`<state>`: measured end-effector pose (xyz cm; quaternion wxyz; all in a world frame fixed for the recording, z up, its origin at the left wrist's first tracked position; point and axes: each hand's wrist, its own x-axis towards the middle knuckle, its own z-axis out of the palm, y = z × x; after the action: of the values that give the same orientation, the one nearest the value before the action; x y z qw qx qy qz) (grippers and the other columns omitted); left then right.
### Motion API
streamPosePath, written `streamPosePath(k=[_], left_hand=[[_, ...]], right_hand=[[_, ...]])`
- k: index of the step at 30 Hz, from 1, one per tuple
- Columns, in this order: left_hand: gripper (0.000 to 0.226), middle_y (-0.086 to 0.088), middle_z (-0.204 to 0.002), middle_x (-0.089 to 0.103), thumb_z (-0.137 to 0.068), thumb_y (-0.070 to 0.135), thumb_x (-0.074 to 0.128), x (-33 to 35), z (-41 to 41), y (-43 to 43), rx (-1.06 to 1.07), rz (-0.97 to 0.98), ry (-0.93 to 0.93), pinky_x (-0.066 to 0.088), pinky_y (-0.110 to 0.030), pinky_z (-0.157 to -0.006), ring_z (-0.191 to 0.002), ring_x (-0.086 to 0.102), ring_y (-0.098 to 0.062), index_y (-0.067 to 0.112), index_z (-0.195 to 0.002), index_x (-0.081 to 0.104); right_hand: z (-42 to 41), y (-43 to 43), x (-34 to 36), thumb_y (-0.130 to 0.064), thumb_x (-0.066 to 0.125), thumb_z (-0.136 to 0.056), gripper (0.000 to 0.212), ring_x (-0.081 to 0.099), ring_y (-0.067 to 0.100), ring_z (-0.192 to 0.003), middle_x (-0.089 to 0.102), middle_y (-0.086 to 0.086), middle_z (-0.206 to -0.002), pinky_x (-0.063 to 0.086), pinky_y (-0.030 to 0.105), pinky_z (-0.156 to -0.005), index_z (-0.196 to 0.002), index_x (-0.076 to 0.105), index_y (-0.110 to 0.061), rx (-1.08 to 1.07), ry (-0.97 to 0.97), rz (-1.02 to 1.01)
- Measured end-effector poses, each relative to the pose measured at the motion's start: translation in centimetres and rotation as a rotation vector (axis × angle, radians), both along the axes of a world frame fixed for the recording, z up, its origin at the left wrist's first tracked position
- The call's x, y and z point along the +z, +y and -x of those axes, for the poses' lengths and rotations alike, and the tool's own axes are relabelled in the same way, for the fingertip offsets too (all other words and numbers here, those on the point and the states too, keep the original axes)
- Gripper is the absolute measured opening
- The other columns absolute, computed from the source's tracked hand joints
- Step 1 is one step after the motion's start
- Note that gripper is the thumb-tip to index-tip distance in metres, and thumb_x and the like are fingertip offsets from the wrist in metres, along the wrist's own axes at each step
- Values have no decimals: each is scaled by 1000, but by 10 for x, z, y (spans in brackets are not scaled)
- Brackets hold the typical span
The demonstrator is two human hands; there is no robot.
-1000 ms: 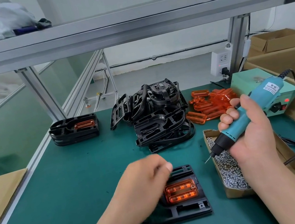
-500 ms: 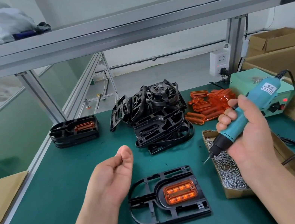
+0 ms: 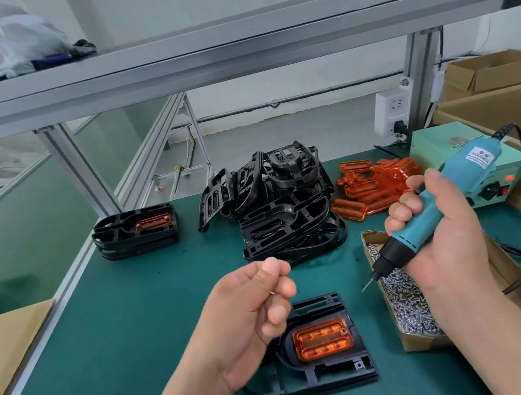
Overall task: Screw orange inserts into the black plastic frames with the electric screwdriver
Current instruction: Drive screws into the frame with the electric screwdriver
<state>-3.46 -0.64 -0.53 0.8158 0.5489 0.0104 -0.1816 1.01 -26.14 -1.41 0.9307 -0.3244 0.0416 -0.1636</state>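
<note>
Green mat [image 3: 138,340] under an aluminium shelf [image 3: 226,53] | frame [image 3: 318,354] with orange insert [image 3: 322,339] lay flat on mat; screw box [image 3: 406,304] just right of frame; frame pile [image 3: 281,207] beyond | left hand [image 3: 251,313] hovered over frame's left edge, fingers curled, contents unclear | right hand [image 3: 443,234] gripped screwdriver [image 3: 429,216] above box, bit tilted toward frame.

Looks like a small factory assembly station: green-matted workbench [image 3: 131,342] under an aluminium-extrusion shelf frame [image 3: 226,53], heap of black plastic frames [image 3: 275,208] mid-frame, orange inserts [image 3: 371,184] beside it, cardboard tray of screws [image 3: 406,304] lower right, power socket [image 3: 392,111] on the post.
</note>
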Motion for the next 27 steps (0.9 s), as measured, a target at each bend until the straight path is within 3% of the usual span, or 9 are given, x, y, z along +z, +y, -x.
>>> streamPosePath(k=[3,8,13,19,27], left_hand=[[22,-9,-87,65,-102,21,62,-1,6,-7,-85,25,26,45,-18,-46,-59,53,-9,5,-105,78],[25,-18,-102,72,-104,6,56,-2,12,-16,-167,65,87,56,-22,-59,-75,66,-15,-2,-115,76],[15,-16,-91,69,-104,8,61,-2,16,-18,-192,6,33,46,-22,-52,-63,59,-15,-1,-115,62],[13,-10,-82,65,-94,22,74,-3,15,-19,-176,-75,-10,40,-19,-47,-57,51,-10,10,-95,77],[18,-16,-96,73,-102,-2,60,-4,18,-22,-203,-108,14,51,-21,-54,-70,64,-15,-3,-113,74]], right_hand=[[1,2,2,-31,61,-105,20,48,12,-61,47,-3,-72,46,22,-56,-94,62,-15,6,-5,4],[5,4,4,-31,60,-106,19,48,11,-61,46,-3,-72,46,22,-56,-95,62,-15,21,-27,9],[6,7,6,-30,60,-105,18,47,11,-61,46,-3,-71,46,22,-56,-95,62,-15,46,-54,-2],[9,11,8,-32,59,-104,18,47,10,-61,46,-4,-71,47,22,-57,-95,61,-16,71,-93,-22],[15,16,12,-35,58,-105,20,47,8,-60,45,-6,-70,46,21,-57,-97,61,-17,103,-153,-38]])
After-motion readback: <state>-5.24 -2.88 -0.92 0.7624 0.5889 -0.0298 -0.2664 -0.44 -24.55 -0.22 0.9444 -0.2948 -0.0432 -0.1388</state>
